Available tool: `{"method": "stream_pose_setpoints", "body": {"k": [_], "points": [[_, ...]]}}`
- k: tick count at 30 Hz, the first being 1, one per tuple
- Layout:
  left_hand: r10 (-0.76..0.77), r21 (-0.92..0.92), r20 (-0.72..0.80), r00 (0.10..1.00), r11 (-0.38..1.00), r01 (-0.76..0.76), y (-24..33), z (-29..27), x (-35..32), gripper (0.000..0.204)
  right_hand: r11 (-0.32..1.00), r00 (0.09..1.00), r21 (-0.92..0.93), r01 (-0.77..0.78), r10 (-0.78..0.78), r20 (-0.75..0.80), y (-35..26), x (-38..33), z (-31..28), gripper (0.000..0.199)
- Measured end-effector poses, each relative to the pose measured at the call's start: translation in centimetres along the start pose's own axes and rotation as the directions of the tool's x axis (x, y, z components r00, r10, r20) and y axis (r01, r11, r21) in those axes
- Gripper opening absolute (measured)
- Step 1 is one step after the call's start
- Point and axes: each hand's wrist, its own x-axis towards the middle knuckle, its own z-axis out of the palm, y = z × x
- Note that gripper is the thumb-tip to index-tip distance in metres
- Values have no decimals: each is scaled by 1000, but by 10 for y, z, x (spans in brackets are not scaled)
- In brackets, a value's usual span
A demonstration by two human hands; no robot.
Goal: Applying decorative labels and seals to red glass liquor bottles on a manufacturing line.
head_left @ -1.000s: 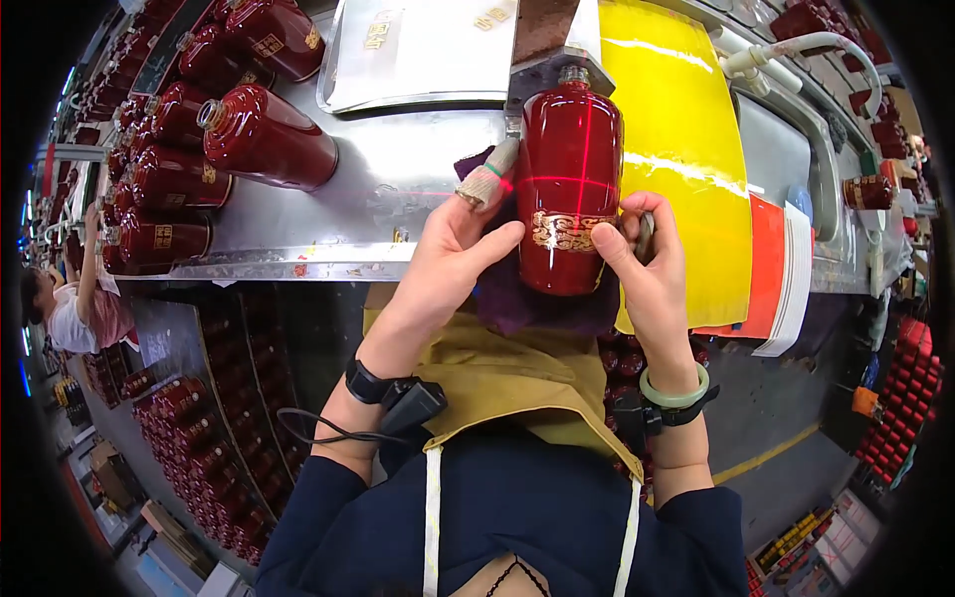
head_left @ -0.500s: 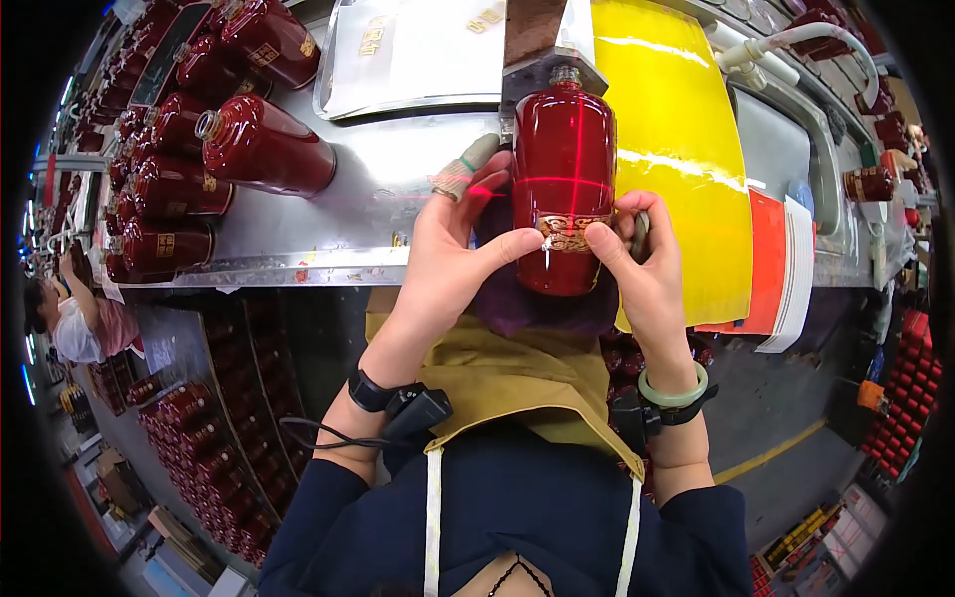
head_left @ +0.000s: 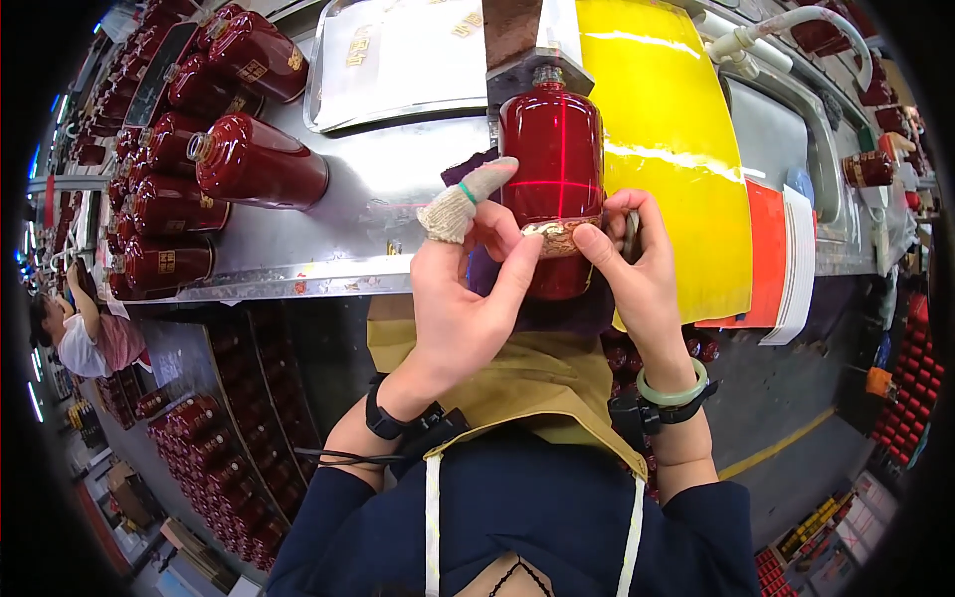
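A glossy dark red glass bottle (head_left: 552,129) lies in front of me, neck pointing away, with red laser lines crossing on it. Around its lower part runs a gold patterned decal band (head_left: 559,237). My left hand (head_left: 468,289) pinches at the band's left end with thumb and fingertips; its raised index finger wears a knitted finger cover and touches the bottle's side. My right hand (head_left: 642,254) has its thumb pressed on the band's right end, fingers curled against the bottle's side. Dark purple cloth (head_left: 482,269) shows beneath the bottle.
A metal tray (head_left: 398,114) with a white sheet and gold decals lies at the back left. Several red bottles (head_left: 264,159) stand at left. A yellow sheet (head_left: 667,129), orange sheet (head_left: 766,249) and white pipe (head_left: 786,42) are at right. Another person (head_left: 85,333) is far left.
My left hand has turned, its covered index finger now raised over the bottle's side and its thumb and fingertips drawn together at the band. My right hand has barely moved.
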Motion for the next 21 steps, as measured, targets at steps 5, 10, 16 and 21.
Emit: {"method": "stream_pose_setpoints", "body": {"k": [5, 10, 16, 21], "points": [[-155, -107, 2, 988, 982, 155, -7, 1, -1, 54, 1000, 1000, -7, 2, -2, 6, 1, 0, -1, 37], [-147, -151, -61, 987, 979, 137, -13, 4, 0, 52, 999, 1000, -40, 9, -9, 3, 2, 0, 0, 38], [-137, -168, -71, 988, 978, 124, -11, 6, -1, 52, 997, 998, -50, 61, -61, -16, 0, 0, 6, 44], [-173, -187, -118, 978, 971, 149, -14, 7, 0, 50, 995, 999, -102, 15, -19, -32, -5, -2, 8, 47]]}}
